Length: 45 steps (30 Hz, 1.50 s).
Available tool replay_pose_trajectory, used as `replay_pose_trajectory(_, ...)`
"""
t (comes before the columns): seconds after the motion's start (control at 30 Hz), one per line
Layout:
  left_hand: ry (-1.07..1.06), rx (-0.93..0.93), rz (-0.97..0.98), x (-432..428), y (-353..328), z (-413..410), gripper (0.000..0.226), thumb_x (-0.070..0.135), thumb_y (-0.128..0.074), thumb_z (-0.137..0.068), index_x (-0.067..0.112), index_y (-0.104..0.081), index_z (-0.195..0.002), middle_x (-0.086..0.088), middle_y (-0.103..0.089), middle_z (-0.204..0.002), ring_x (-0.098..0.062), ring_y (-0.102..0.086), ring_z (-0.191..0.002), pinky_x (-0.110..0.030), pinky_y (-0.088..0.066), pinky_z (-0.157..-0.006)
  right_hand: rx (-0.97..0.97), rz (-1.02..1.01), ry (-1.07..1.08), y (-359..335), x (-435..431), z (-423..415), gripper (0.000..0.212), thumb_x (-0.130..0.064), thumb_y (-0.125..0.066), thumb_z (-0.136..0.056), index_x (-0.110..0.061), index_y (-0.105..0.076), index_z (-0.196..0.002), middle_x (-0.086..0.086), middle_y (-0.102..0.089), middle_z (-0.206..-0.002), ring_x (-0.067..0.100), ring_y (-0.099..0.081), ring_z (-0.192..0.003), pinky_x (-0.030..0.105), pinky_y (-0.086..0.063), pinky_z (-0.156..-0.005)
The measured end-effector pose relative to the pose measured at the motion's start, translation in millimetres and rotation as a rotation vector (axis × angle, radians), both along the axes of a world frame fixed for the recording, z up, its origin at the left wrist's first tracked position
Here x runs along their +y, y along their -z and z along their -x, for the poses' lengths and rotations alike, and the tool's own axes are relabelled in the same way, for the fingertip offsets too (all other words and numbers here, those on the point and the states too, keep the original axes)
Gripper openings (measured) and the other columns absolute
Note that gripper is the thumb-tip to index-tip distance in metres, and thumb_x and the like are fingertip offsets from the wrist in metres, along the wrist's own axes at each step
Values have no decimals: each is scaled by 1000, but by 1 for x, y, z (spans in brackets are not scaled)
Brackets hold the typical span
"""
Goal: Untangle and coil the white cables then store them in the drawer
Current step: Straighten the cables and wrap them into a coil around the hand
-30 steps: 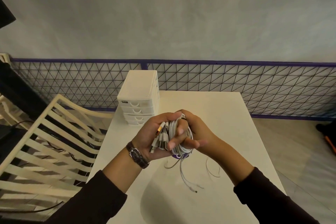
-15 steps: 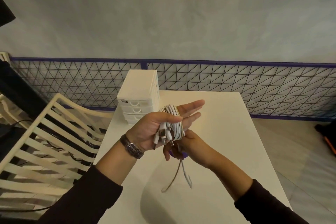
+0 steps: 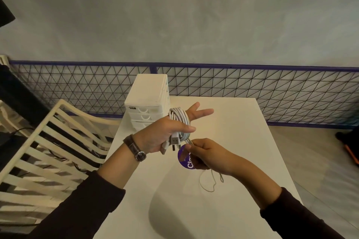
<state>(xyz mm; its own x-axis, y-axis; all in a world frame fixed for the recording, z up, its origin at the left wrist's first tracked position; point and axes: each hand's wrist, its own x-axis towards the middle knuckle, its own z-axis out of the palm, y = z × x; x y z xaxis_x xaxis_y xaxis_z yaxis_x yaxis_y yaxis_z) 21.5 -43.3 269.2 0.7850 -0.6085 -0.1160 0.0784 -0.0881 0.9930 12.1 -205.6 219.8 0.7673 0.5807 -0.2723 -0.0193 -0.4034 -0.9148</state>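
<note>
**Purple disc** (image 3: 183, 156), just below the left hand (image 3: 161, 136) and half under the fingers (image 3: 195, 146) of the right hand (image 3: 207, 154): white letters "Cla", running sideways. Those fingers cover the rest of the word, and a smaller line beside it is too fine to read. Whether the disc hangs from the cables (image 3: 178, 116) or lies on the worktop (image 3: 233, 141) cannot be told.

**Drawer unit** (image 3: 147, 91), beyond the left fingers: small dark label (image 3: 131, 107) on the top drawer front, with illegible pale marks.

**Watch** (image 3: 140, 156): dial unreadable.
</note>
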Motion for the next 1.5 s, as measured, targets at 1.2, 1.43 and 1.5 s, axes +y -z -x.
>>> replay_pose_trajectory(1.2, 263, -333, -1067, -13, 24, 3, 63, 36, -40, -98, 36, -1, -148, -3, -37, -147, -23, -12, -145, -37, -15, -116, -528, 645, -362, -34, -23, -5, 11, -23, -46, -97, -24, -53, -88, -11, -50, -72, -1, -42, -59, 16, -35, -57)
replay_pose_trajectory(1.43, 228, -82, -933, -15, 27, 11, 37, 51, -40, -94, 26, -61, -76, 0, -67, -72, -9, -52, -54, -19, -44, -50, -575, 651, -394, -44, -24, -10, 17, -25, -47, -96, -18, -62, -93, -2, -61, -82, 10, -50, -66, 23, -41, -61)
replay_pose_trajectory(1.5, 285, 66, -767, -14, 23, 13, 27, 39, -39, -98, 26, -55, -81, -9, -73, -84, -4, -61, -65, -14, -47, -58, -561, 590, -411, -49, -26, -14, 20, -29, -49, -96, -14, -62, -92, 0, -64, -85, 14, -55, -71, 28, -46, -65)
